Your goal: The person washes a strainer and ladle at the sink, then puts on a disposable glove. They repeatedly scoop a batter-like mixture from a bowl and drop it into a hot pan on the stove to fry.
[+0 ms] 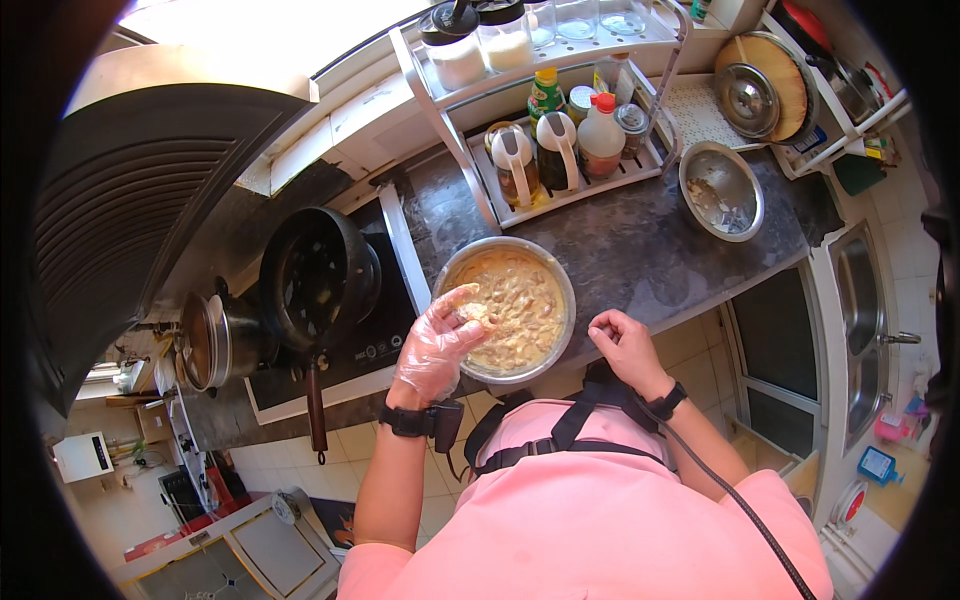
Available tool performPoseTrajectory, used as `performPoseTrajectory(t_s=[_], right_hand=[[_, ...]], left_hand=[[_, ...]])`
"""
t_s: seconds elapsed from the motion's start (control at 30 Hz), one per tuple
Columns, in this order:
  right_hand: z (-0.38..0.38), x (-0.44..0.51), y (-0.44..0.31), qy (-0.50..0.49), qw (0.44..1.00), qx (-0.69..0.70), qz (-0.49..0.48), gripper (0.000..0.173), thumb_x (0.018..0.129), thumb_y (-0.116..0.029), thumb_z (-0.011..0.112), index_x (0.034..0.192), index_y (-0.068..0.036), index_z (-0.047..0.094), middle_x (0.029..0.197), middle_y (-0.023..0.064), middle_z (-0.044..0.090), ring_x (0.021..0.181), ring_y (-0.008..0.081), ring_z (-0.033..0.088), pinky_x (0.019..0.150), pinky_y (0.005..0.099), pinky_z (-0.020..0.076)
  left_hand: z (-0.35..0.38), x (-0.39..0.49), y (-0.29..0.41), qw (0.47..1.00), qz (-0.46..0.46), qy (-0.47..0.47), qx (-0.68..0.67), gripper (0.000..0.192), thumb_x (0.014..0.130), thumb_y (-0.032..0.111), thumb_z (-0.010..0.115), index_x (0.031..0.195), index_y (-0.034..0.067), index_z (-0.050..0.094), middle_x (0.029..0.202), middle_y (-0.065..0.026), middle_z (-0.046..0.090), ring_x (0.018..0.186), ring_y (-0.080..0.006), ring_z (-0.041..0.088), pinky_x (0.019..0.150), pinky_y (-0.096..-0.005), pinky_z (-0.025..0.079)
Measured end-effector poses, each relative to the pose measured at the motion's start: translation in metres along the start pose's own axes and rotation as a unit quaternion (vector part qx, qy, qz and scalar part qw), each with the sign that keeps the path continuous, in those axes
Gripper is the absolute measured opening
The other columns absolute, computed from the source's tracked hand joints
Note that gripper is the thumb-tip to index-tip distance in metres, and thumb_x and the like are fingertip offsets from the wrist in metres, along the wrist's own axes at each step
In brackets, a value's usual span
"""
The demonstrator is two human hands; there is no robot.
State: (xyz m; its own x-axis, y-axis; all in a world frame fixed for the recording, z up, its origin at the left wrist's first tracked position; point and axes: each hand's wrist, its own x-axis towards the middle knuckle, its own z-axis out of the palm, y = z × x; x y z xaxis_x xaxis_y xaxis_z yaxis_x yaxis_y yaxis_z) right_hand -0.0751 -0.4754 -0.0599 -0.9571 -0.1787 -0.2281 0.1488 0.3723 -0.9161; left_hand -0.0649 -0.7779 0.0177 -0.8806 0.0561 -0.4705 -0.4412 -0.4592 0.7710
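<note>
A metal bowl (568,330) stands on the dark counter in front of me, filled with pieces of food in a pale yellow batter (517,304). Over its left side is my left hand (442,341), in a clear plastic glove. Batter coats its bent fingers and thumb; whether a lump between them is a held piece I cannot tell. Right of the bowl, apart from it, my bare right hand (626,349) hovers near the counter's front edge. Its fingers are curled in, with nothing visible in them.
To the left, a black wok (315,277) sits on the cooktop (375,330), its handle jutting past the front edge. A lidded pot (232,337) is beyond it. Behind the bowl stands a rack (517,217) of bottles and jars. A residue-streaked metal bowl (721,191) lies right, before the sink (855,277).
</note>
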Motion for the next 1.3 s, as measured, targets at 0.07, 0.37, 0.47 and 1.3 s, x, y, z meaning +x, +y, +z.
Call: performPoseTrajectory(t_s=[0.07, 0.37, 0.47, 1.3], right_hand=[[0.001, 0.001, -0.001, -0.001, 1.0, -0.001, -0.001, 0.015, 0.092, -0.015, 0.069, 0.097, -0.001, 0.069, 0.072, -0.0007, 0.061, 0.064, 0.0068, 0.052, 0.059, 0.0245, 0.0443], [-0.003, -0.003, 0.002, 0.0, 1.0, -0.007, 0.011, 0.015, 0.092, -0.015, 0.069, 0.097, -0.001, 0.069, 0.072, -0.0009, 0.06, 0.063, 0.0067, 0.051, 0.06, 0.0246, 0.0441], [-0.005, -0.006, 0.006, 0.007, 1.0, -0.004, 0.011, 0.015, 0.092, -0.015, 0.069, 0.097, -0.001, 0.069, 0.072, -0.001, 0.06, 0.064, 0.0066, 0.051, 0.06, 0.0245, 0.0441], [-0.03, -0.015, 0.027, 0.037, 0.998, 0.025, 0.038, 0.015, 0.091, -0.016, 0.068, 0.096, -0.002, 0.068, 0.07, 0.0047, 0.062, 0.063, 0.0132, 0.058, 0.061, 0.0294, 0.048]], left_hand=[[-0.007, 0.001, -0.003, 1.0, -0.018, 0.01, 0.005, 0.05, 0.086, -0.001, 0.075, 0.133, 0.0, 0.057, 0.113, -0.0109, 0.068, 0.104, -0.0208, 0.069, 0.095, -0.0343, 0.057], [-0.032, 0.02, -0.031, 0.99, -0.069, 0.094, 0.081, 0.036, 0.086, 0.001, 0.076, 0.119, -0.003, 0.062, 0.105, -0.0103, 0.069, 0.096, -0.0211, 0.071, 0.091, -0.0329, 0.058], [-0.025, 0.031, -0.043, 0.981, -0.077, 0.088, 0.155, 0.035, 0.086, -0.001, 0.076, 0.118, -0.003, 0.063, 0.105, -0.0105, 0.069, 0.092, -0.0188, 0.07, 0.087, -0.0315, 0.059], [0.034, 0.09, -0.103, 0.542, 0.232, -0.063, 0.805, 0.011, 0.082, 0.005, 0.059, 0.087, 0.004, 0.069, 0.087, -0.0194, 0.067, 0.084, -0.0374, 0.068, 0.073, -0.0464, 0.054]])
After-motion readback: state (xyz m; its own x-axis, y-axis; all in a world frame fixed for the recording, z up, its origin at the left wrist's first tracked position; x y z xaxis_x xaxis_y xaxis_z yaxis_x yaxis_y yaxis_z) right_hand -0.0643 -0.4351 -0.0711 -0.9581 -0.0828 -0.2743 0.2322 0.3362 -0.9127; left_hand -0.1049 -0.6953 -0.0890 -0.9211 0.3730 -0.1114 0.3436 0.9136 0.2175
